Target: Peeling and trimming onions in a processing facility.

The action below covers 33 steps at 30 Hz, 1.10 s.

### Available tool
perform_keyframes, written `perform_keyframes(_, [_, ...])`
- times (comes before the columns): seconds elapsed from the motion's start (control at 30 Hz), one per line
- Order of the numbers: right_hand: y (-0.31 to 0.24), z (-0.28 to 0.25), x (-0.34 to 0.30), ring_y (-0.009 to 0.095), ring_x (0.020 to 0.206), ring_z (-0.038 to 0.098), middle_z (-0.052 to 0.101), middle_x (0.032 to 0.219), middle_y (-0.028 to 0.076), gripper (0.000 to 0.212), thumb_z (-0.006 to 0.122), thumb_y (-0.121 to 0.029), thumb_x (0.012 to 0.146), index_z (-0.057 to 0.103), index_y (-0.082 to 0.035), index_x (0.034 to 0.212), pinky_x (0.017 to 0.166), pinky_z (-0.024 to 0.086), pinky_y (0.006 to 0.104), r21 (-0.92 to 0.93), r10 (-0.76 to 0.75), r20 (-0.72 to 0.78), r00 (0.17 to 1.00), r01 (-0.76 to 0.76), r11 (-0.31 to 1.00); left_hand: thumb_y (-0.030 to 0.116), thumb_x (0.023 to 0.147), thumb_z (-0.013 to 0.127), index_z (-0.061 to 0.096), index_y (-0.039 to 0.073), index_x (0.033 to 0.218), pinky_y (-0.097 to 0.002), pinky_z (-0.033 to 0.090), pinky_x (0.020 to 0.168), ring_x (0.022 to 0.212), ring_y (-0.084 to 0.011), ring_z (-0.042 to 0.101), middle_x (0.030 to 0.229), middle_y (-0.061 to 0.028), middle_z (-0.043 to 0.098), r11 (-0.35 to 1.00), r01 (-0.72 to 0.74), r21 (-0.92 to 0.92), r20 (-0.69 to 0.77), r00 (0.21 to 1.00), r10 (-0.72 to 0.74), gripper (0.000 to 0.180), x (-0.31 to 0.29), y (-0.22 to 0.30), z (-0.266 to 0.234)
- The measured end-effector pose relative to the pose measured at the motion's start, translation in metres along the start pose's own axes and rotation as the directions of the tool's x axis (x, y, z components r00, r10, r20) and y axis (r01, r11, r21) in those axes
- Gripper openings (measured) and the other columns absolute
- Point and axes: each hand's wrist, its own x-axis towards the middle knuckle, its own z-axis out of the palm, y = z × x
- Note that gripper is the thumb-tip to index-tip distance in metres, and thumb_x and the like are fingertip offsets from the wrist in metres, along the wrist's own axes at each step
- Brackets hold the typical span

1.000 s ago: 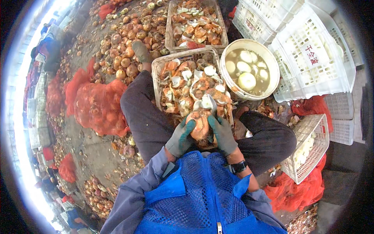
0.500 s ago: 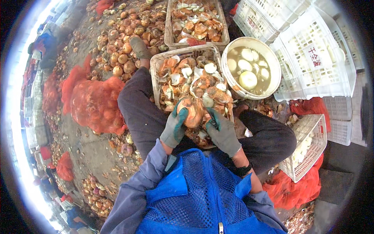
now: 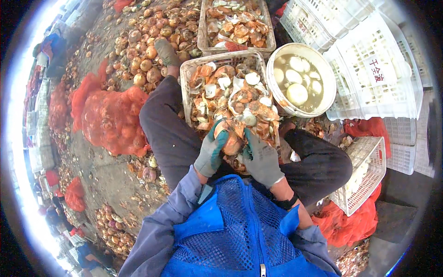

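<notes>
In my gloved left hand (image 3: 211, 150) is an onion (image 3: 232, 145) with orange-brown skin, gripped by its left side. My gloved right hand (image 3: 264, 161) is closed at the onion's right side, its fingertips bent in against it. Whether those fingers pinch loose skin or a small tool is hidden. Both gloves are grey with dark green fingers. Right below the onion stands a dirty white crate (image 3: 186, 94) between my legs, heaped with onion peels (image 3: 240, 94) and pale cut pieces.
Beyond it stands a second crate of peels (image 3: 240, 30). A white bucket (image 3: 330, 76) at right holds peeled onions in murky water. Stacked white crates (image 3: 369, 69) rise further right, with a tipped basket (image 3: 369, 184) below. Left lie unpeeled onions (image 3: 143, 55) and a full red mesh sack (image 3: 115, 120).
The onion has turned and dropped slightly toward me between my hands. My right hand has moved a little left, closer against it. The view has shifted slightly.
</notes>
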Motion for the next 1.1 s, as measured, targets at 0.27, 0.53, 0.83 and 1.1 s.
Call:
perform_keyframes(0.27, [0.003,0.004,0.003,0.038,0.093,0.076,0.071,0.126,0.026,0.075,0.068,-0.023,0.093,0.045,-0.001,0.161,0.078,0.059,0.0497,-0.195,-0.055,-0.001,0.998,0.054,0.979,0.03,0.098,0.082,0.056,0.003,0.155,-0.0345,0.054,0.108,0.123,-0.0184,0.066,0.14,-0.0071,0.068,0.971,-0.085,0.223,-0.045,0.994,0.097,0.068,0.001,0.0,0.001])
perform_keyframes(0.53, [0.032,0.01,-0.001,0.039,0.104,0.073,0.074,0.119,0.019,0.07,0.072,-0.019,0.09,0.051,0.0,0.154,0.095,0.054,0.0555,-0.141,0.016,0.083,0.996,-0.004,0.99,0.042,0.105,0.074,0.054,0.001,0.155,-0.0342,0.055,0.107,0.122,-0.0176,0.067,0.139,-0.0081,0.068,0.995,0.09,-0.041,0.06,0.994,-0.087,0.068,-0.004,-0.016,-0.006])
perform_keyframes(0.83, [0.052,-0.001,-0.009,0.041,0.096,0.075,0.074,0.123,0.021,0.064,0.069,-0.021,0.097,0.05,-0.012,0.157,0.084,0.06,0.0539,-0.261,0.194,0.216,0.957,-0.135,0.956,0.053,0.11,0.06,0.048,0.006,0.157,-0.0447,0.053,0.117,0.135,-0.0294,0.063,0.151,-0.014,0.061,0.966,0.124,-0.226,0.285,0.957,-0.056,0.068,-0.006,-0.005,-0.004])
perform_keyframes(1.1, [0.044,0.014,-0.017,0.042,0.101,0.073,0.075,0.118,0.022,0.06,0.071,-0.016,0.096,0.055,-0.009,0.154,0.088,0.058,0.0537,0.003,0.067,-0.184,0.981,-0.068,0.998,0.054,0.109,0.061,0.05,0.007,0.158,-0.0445,0.052,0.118,0.135,-0.0259,0.064,0.151,-0.0108,0.062,0.955,0.098,-0.281,0.195,0.98,-0.043,0.069,-0.007,0.001,0.008])
